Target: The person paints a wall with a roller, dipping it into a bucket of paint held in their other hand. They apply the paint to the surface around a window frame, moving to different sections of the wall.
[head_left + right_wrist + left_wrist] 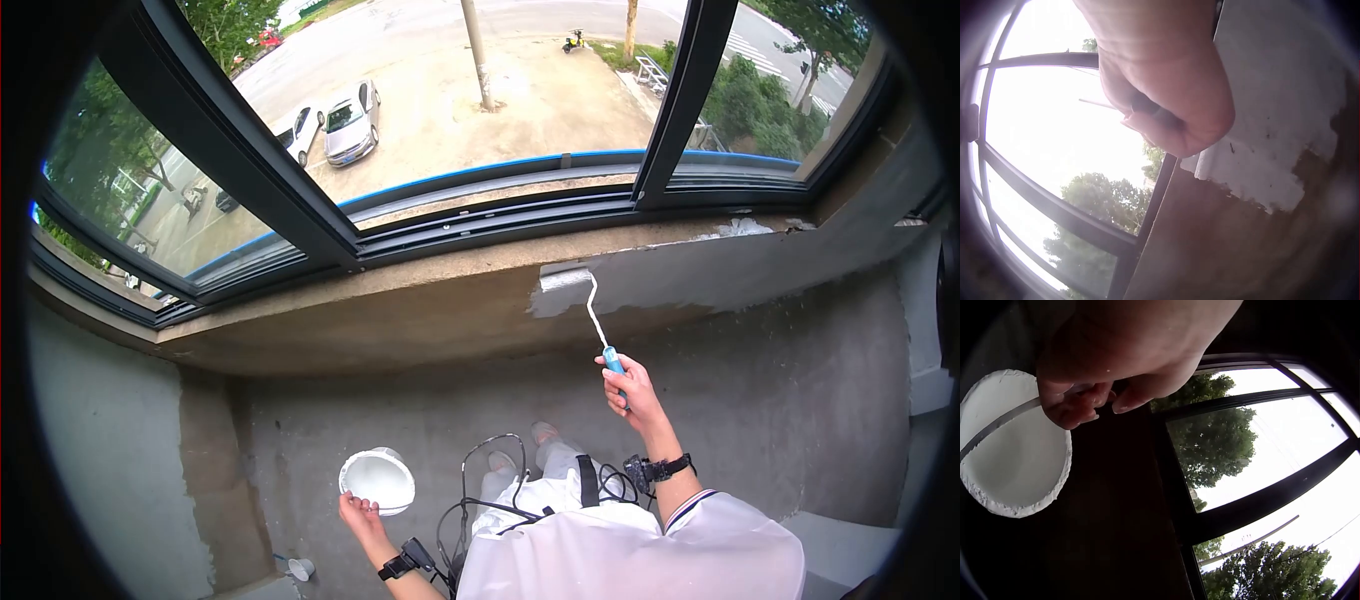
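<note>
My right hand (pixel 632 388) grips the blue handle (pixel 613 362) of a paint roller, and the roller's white sleeve (pixel 566 280) lies against the wall below the window sill, at the left end of a light grey coated area (pixel 680 280). In the right wrist view the hand (pixel 1166 94) is curled round the handle, with part of the roller (pixel 1192 161) showing below it. Fingers of my left hand (pixel 362 515) are curled round the handle of a white bucket (pixel 345 480) holding white paint. The left wrist view shows that hand (pixel 1110 369) on the bucket handle (pixel 1007 417).
A dark-framed window (pixel 500 215) spans the wall above the sill (pixel 420 275). Black cables (pixel 462 480) hang by my legs. A small white cup (pixel 300 569) is on the floor at lower left. Uncoated brown wall (pixel 400 325) lies left of the roller.
</note>
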Demonstrator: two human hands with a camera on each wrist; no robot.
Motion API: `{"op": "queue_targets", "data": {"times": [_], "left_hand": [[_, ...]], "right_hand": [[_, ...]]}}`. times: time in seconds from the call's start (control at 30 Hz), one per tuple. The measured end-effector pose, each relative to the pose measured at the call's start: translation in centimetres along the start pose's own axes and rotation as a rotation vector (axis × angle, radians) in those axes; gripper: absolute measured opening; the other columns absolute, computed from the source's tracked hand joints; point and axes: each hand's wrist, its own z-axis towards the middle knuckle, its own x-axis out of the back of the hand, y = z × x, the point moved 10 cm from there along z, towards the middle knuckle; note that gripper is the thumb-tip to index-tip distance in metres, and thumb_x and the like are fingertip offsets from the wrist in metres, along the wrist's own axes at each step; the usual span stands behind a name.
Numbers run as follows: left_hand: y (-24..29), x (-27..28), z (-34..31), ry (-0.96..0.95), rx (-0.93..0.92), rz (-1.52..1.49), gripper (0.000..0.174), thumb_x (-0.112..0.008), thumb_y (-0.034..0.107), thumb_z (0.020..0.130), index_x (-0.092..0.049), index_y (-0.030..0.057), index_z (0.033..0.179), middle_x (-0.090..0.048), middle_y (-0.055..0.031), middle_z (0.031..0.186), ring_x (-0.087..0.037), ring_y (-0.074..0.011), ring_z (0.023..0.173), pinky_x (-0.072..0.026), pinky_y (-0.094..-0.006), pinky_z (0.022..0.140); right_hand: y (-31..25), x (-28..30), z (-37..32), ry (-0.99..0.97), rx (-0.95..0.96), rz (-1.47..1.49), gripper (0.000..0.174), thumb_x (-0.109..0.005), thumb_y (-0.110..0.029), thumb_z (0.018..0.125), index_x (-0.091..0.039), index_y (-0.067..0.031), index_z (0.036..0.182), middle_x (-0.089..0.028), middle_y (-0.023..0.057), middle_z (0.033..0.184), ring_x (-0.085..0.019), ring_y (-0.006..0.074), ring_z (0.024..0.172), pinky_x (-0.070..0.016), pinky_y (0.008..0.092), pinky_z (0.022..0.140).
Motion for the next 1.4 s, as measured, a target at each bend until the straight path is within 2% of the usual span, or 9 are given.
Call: {"op": "queue_targets", "data": {"times": [0.23,0.37,0.67,0.73,0.83,1.0,1.1,1.2,1.4], "left_hand": [[-0.1,0.0,0.2,0.029,0.022,0.065,0.013,-0.054,0.025,0.083,-0.046,0.0159,0.081,-0.028,0.0064,0.064,-0.031,-0.0074,0.057,-0.0269,-0.0275,0.053],[-0.7,1.0,0.3,0.097,0.052,0.111,0.014,-0.056,0.027,0.08,-0.045,0.0188,0.08,-0.028,0.0065,0.064,-0.028,-0.0082,0.055,-0.0233,-0.0277,0.052],[-1.4,2.9,0.1,0.135,0.063,0.193,0.014,-0.056,0.025,0.081,-0.045,0.0168,0.08,-0.028,0.0067,0.058,-0.031,-0.0077,0.051,-0.0268,-0.0272,0.049],[-1.8,2.6,-0.1,0.107,0.07,0.198,0.011,-0.055,0.023,0.083,-0.048,0.0142,0.081,-0.033,0.0059,0.062,-0.034,-0.0081,0.054,-0.0286,-0.0278,0.052],[-2.0,1.8,-0.7,0.103,0.067,0.222,0.011,-0.054,0.023,0.083,-0.048,0.0137,0.081,-0.033,0.0061,0.062,-0.034,-0.0081,0.055,-0.0287,-0.0278,0.052],[-2.6,0.8,-1.2,0.079,0.087,0.241,0.015,-0.055,0.023,0.083,-0.044,0.0168,0.076,-0.033,0.0064,0.062,-0.034,-0.0077,0.055,-0.0274,-0.029,0.054],[-2.6,-0.2,-1.7,0.06,0.086,0.261,0.019,-0.056,0.022,0.084,-0.04,0.0187,0.074,-0.033,0.0068,0.063,-0.034,-0.0077,0.056,-0.0264,-0.0296,0.055],[-2.4,-1.8,-2.4,0.033,0.07,0.292,0.019,-0.055,0.021,0.085,-0.04,0.0188,0.074,-0.033,0.0072,0.062,-0.034,-0.0074,0.056,-0.027,-0.0298,0.056],[-1.8,-3.3,-2.8,-0.009,0.017,0.309,0.013,-0.054,0.02,0.086,-0.045,0.0157,0.078,-0.033,0.0071,0.06,-0.035,-0.0068,0.053,-0.0299,-0.0283,0.053]], "right_hand": [[2.4,1.0,2.0,0.016,-0.061,0.06,0.026,-0.059,-0.008,0.094,-0.054,-0.0008,0.118,-0.044,-0.0042,0.063,-0.038,0.0019,0.042,-0.0312,0.0195,0.035],[6.4,2.9,4.7,0.069,-0.132,0.068,0.025,-0.06,-0.011,0.095,-0.055,-0.0029,0.118,-0.044,-0.0042,0.063,-0.038,0.002,0.042,-0.0311,0.0192,0.035],[12.0,6.1,8.7,0.158,-0.205,0.086,0.025,-0.062,-0.013,0.095,-0.057,-0.0046,0.118,-0.046,-0.0044,0.063,-0.04,0.0018,0.043,-0.0316,0.0189,0.035],[12.5,6.7,9.0,0.161,-0.21,0.081,0.026,-0.063,-0.013,0.094,-0.057,-0.0047,0.118,-0.046,-0.0043,0.063,-0.039,0.0018,0.043,-0.0316,0.019,0.036],[12.8,7.3,9.2,0.156,-0.218,0.069,0.027,-0.063,-0.013,0.094,-0.058,-0.0047,0.118,-0.047,-0.0042,0.063,-0.039,0.0017,0.043,-0.0317,0.0191,0.036],[14.0,8.3,10.5,0.159,-0.235,0.069,0.025,-0.063,-0.013,0.094,-0.057,-0.0048,0.117,-0.047,-0.0043,0.064,-0.039,0.0021,0.044,-0.0315,0.0194,0.036],[16.9,9.7,14.0,0.136,-0.35,0.199,0.02,-0.061,-0.013,0.094,-0.057,-0.0057,0.112,-0.046,-0.0047,0.067,-0.039,0.003,0.047,-0.03,0.0199,0.038],[20.4,11.9,17.3,0.086,-0.429,0.358,0.022,-0.061,-0.013,0.095,-0.055,-0.0036,0.114,-0.044,-0.0045,0.068,-0.038,0.0025,0.049,-0.029,0.0195,0.039],[19.3,10.0,16.6,0.105,-0.416,0.327,0.018,-0.06,-0.011,0.095,-0.055,-0.004,0.111,-0.043,-0.0051,0.068,-0.037,0.0025,0.049,-0.0287,0.0204,0.04]]}}
